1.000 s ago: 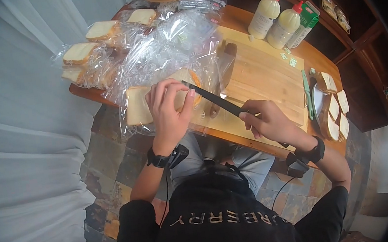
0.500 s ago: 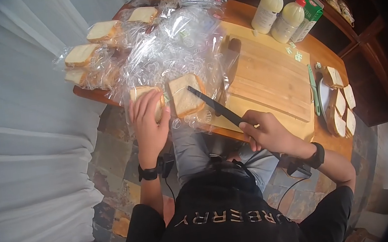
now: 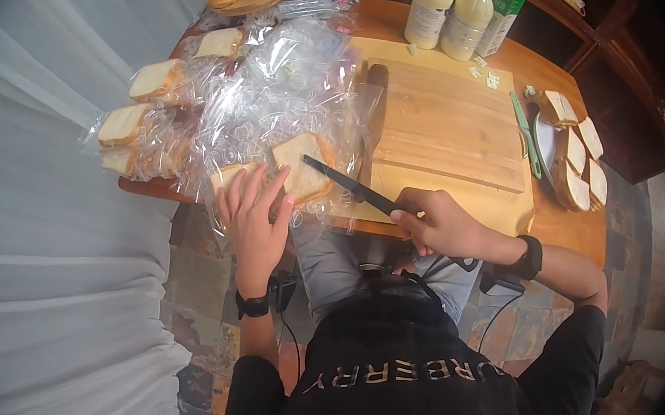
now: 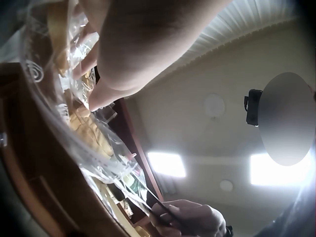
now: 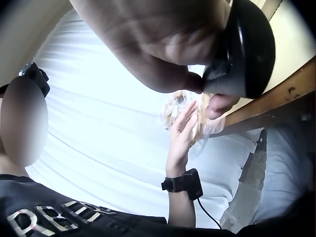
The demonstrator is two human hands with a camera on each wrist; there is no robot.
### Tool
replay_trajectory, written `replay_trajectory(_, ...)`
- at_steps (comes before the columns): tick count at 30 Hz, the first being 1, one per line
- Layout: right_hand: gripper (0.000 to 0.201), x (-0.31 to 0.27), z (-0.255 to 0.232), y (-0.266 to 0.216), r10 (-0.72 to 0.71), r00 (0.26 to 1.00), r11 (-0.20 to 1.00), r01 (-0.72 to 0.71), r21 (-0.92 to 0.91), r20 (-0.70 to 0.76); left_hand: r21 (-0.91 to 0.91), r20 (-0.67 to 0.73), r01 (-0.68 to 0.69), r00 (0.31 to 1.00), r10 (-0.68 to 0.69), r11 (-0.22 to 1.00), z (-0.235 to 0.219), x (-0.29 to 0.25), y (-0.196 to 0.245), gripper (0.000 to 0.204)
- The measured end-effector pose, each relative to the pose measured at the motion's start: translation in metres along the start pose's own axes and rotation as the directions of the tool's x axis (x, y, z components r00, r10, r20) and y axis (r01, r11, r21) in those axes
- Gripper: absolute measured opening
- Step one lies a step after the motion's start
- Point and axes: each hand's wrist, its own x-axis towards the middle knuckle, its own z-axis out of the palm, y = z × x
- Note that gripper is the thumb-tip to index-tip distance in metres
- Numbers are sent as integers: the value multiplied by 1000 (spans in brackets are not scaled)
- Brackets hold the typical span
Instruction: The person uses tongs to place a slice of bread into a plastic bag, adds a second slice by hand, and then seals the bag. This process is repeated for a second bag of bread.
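In the head view the right hand (image 3: 440, 225) grips the handle of a dark knife (image 3: 351, 186), its blade tip over a bread slice (image 3: 304, 169) lying on clear printed film (image 3: 243, 131). The left hand (image 3: 255, 226) rests with spread, fairly straight fingers on another bread piece (image 3: 225, 176) just left of that slice, hiding much of it. The left wrist view shows the left hand (image 4: 143, 49) beside film and bread (image 4: 91, 131), with the right hand (image 4: 195, 217) on the knife below. A black knife handle (image 5: 242, 54) fills part of the right wrist view, in the right hand (image 5: 163, 44).
Wrapped bread (image 3: 123, 126) lies at the left. Right of the film is a wooden board (image 3: 448, 129); past it are a green-handled knife (image 3: 524, 132) and cut sandwiches (image 3: 572, 163) around a plate. Two bottles (image 3: 428, 12) and a green carton (image 3: 502, 13) stand behind.
The left hand has moved from the right bread slice to the left one. The knife tip has come off the left fingers and is lower, over the right slice. The head view has shifted slightly.
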Motion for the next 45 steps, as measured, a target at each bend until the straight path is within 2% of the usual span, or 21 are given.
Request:
replay_trajectory(1,25,1,0,1,-35,999,999,36,-31,8,0,2,-7,1000,7,1000,0,0,0,37)
replay_trajectory(8,26,5,3,4,-29,999,1000,29,-6,15,-12,13,5,1000,-5,1000,0,-1,-1,37)
replay_trajectory(10,28,4,0,3,-18,1000,996,20,-92,20,-7,17,-1,1000,1,1000,1,0,0,36)
replay_trajectory(14,29,-6,-8,-4,-50,999,995,49,-91,-13,57,51,0,999,-3,998,0,0,1,35)
replay_trajectory(17,27,-22,-22,-2,-10,1000,987,5,-164,-30,59,68,5,998,-9,998,-2,0,1,35)
replay_trajectory(19,26,-36,-31,11,-135,988,943,103,-316,-79,56,75,8,997,-12,998,-2,0,1,35)
replay_trajectory(20,25,-46,-35,14,-152,982,941,111,-319,-108,59,79,8,997,-13,998,-2,0,1,35)
replay_trajectory(23,26,-75,-52,14,-143,978,923,75,-378,-155,59,97,6,995,-11,998,-7,1,5,35)
replay_trajectory(24,23,-85,-58,11,-70,978,941,0,-340,-195,58,109,3,994,-9,998,-10,2,7,36)
replay_trajectory(25,23,-89,-65,15,-67,977,940,-6,-340,-201,53,111,-1,994,-5,999,-11,3,8,36)
replay_trajectory(27,20,-101,-78,27,-32,923,955,-84,-283,-383,80,161,-14,987,0,997,-14,5,9,38)
replay_trajectory(28,18,-102,-84,39,-120,877,943,-46,-331,-465,75,165,-23,986,10,997,-15,6,9,38)
replay_trajectory(29,17,-101,-89,41,-142,831,930,-74,-360,-538,66,175,-35,984,23,997,-17,9,10,38)
replay_trajectory(31,17,-96,-102,66,-286,740,827,-130,-547,-609,55,187,-59,981,48,997,-19,15,13,38)
replay_trajectory(33,19,-91,-105,75,-274,711,822,-177,-541,-648,5,211,-104,972,101,995,-21,25,17,39)
replay_trajectory(35,23,-85,-107,91,-376,660,659,-303,-689,-650,18,245,-157,958,148,987,-21,34,23,39)
replay_trajectory(36,26,-84,-107,97,-352,656,620,-370,-692,-667,28,279,-204,942,188,979,-21,37,26,39)
replay_trajectory(37,26,-84,-105,98,-354,655,620,-370,-692,-667,27,277,-204,942,189,979,-19,38,27,39)
replay_trajectory(40,25,-83,-101,103,-347,638,474,-513,-716,-687,56,368,-271,900,233,961,-19,43,26,43)
replay_trajectory(43,26,-81,-101,111,-339,628,506,-506,-698,-701,71,428,-292,873,235,954,-25,51,21,44)
replay_trajectory(45,27,-80,-101,117,-339,630,513,-498,-699,-699,-29,443,-276,858,260,961,-31,67,10,46)
